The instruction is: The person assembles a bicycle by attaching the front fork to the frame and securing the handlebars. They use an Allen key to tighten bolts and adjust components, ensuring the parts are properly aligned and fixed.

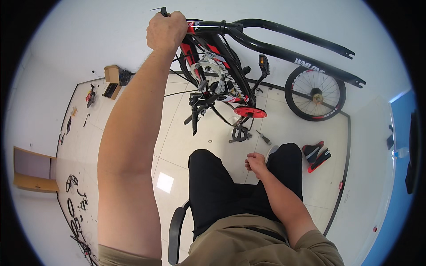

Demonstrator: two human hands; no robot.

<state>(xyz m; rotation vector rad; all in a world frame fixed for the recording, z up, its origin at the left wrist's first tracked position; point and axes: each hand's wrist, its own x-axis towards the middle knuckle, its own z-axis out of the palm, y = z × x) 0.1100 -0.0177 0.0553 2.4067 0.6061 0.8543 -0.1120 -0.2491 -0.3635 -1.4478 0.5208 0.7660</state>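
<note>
Bicycle frame (222,71), black and red, stands upside down on the tiled floor (284,128) in front of the seated person, its black fork legs (293,44) pointing off to the right with no wheel in them. A loose spoked wheel (316,94) leans near the wall behind, well apart from the frame. The red chainring (250,112) and a pedal (239,133) hang low on the frame, and a small screwdriver (263,137) lies on the floor just beside that pedal. A red and black part (316,156) lies near the person's right knee.

The left hand (166,30) is raised, its fingers clenched around a thin dark tool (162,9) at the top of the frame. The right hand (256,162) rests on the thigh, loosely curled and holding nothing.

This looks like tightening or loosening a fitting on the frame; the next move likely calls for steadying the frame with the free hand.
</note>
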